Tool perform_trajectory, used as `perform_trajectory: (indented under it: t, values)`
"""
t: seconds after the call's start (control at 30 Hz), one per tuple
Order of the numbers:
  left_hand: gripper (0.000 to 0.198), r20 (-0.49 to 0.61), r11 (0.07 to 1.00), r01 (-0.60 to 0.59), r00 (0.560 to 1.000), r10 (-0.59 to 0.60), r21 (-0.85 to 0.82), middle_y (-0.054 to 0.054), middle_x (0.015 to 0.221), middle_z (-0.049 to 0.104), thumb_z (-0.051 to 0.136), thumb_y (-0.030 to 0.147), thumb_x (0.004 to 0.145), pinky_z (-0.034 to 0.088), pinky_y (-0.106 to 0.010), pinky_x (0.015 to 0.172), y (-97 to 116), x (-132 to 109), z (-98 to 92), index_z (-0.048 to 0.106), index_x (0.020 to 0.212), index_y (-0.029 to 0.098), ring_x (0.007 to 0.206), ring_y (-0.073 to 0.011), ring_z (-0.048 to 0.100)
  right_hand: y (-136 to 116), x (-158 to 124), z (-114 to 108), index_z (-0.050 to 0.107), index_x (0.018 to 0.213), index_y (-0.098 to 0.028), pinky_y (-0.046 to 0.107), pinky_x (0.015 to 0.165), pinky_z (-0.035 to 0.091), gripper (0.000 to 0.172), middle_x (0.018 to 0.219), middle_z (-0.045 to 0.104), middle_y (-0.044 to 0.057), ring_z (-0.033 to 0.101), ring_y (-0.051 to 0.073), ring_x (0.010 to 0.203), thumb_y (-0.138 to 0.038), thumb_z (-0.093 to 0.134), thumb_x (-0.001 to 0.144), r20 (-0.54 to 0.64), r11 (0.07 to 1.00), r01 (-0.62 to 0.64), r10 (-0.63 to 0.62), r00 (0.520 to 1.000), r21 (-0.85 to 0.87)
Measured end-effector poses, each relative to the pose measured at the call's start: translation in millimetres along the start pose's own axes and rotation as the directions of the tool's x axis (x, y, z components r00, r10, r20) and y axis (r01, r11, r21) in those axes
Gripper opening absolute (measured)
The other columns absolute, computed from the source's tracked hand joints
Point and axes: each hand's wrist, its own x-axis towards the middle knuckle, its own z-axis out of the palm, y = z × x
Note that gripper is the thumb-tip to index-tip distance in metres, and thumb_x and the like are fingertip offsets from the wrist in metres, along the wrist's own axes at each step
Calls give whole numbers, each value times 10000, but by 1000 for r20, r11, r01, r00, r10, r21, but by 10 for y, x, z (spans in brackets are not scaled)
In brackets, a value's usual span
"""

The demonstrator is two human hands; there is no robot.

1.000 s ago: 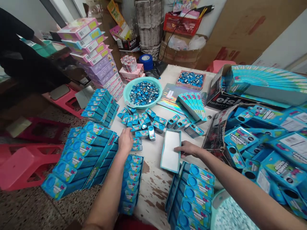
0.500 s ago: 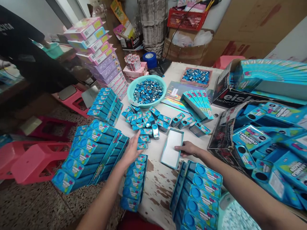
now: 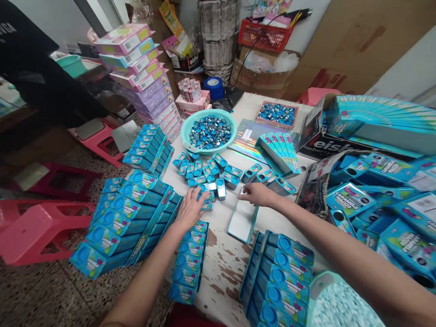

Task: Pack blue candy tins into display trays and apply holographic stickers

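My left hand (image 3: 189, 210) lies flat with its fingers spread, reaching to the small blue candy boxes (image 3: 206, 177) scattered on the white table (image 3: 221, 259). Its fingertips touch one small box (image 3: 207, 204) at the near edge of the group. My right hand (image 3: 256, 194) rests on the far end of an open blue tray box (image 3: 242, 220) with a white inside, fingers bent over its rim. A row of filled blue boxes (image 3: 189, 261) lies just below my left hand.
A teal bowl of silver-blue lids (image 3: 208, 131) stands behind the small boxes. Stacks of blue cartons (image 3: 129, 222) hang off the table's left edge; more (image 3: 279, 277) lie at the front right. Large boxes of flat cartons (image 3: 381, 181) fill the right. Pink stools (image 3: 37, 227) stand on the floor. A person in black (image 3: 34, 77) is at the far left.
My left hand has turned palm down and moved right onto the small boxes. My right hand has slid forward from the tray's side to its far end.
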Motion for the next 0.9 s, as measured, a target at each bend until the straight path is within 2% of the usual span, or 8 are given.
perform_trajectory:
  t: [0.13, 0.23, 0.4, 0.5, 0.57, 0.73, 0.8, 0.9]
  values:
    - [935, 5, 994, -97, 995, 97, 57, -139, 1541, 121, 706, 367, 711, 171, -587, 1092, -34, 119, 96, 173, 1469, 244, 1418, -345, 39, -545, 265, 211, 648, 903, -131, 303, 729, 479, 511, 954, 689, 168, 642, 296, 945, -605, 626, 715, -88, 979, -42, 25, 996, -200]
    - [945, 44, 991, -111, 993, 108, 76, -145, 1550, 67, 695, 368, 718, 96, -638, 1080, -44, 167, 156, 148, 1476, 228, 1423, -332, 4, -688, 372, 380, 611, 1019, -113, 318, 734, 483, 532, 995, 679, 186, 639, 301, 956, -564, 610, 737, -164, 979, -103, 73, 984, -178]
    - [907, 64, 985, -144, 988, 138, 98, -139, 1529, 171, 714, 277, 692, 111, -564, 1107, -18, 96, 138, 227, 1457, 266, 1408, -332, 114, -541, 277, 402, 569, 1062, -110, 293, 717, 473, 403, 972, 680, 172, 648, 280, 931, -365, 606, 752, -165, 964, -102, 61, 984, -247]
    - [918, 60, 993, -112, 992, 109, 44, -143, 1476, 258, 719, 385, 669, 168, -524, 1094, -8, 116, 121, 246, 1450, 296, 1354, -365, 230, -441, 198, 357, 572, 1038, -119, 297, 723, 466, 349, 1015, 666, 173, 643, 281, 940, -327, 597, 759, -149, 958, -74, 33, 988, -277]
    - [968, 72, 997, -82, 994, 82, 0, -149, 1474, 236, 716, 454, 644, 192, -509, 1082, -2, 174, 124, 224, 1460, 279, 1342, -383, 225, -427, 183, 356, 568, 1045, -120, 303, 734, 462, 331, 1043, 658, 176, 640, 281, 944, -303, 592, 769, -146, 961, -55, 15, 989, -272]
    - [909, 83, 999, -39, 996, 37, 24, -155, 1433, 276, 702, 417, 661, 222, -532, 1032, 77, 301, 110, 256, 1447, 311, 1257, -392, 309, -463, 180, 315, 582, 1076, -118, 288, 751, 452, 368, 1039, 668, 168, 633, 270, 964, -341, 619, 786, -128, 975, -59, 32, 991, -214]
    - [861, 79, 999, -3, 997, -1, 54, -147, 1385, 325, 694, 387, 673, 264, -518, 1001, 136, 268, 42, 286, 1430, 343, 1202, -379, 361, -378, 119, 208, 605, 1050, -155, 262, 751, 449, 337, 1030, 681, 123, 633, 238, 960, -382, 614, 800, -141, 984, -56, 32, 989, -171]
    - [840, -6, 993, 96, 995, -96, 69, -156, 1345, 339, 681, 383, 689, 303, -512, 968, 210, 105, -196, 291, 1431, 332, 1172, -382, 375, -37, -61, 15, 646, 912, -188, 239, 754, 452, 178, 961, 696, 72, 635, 198, 928, -330, 600, 815, -193, 997, -83, 81, 978, -3]
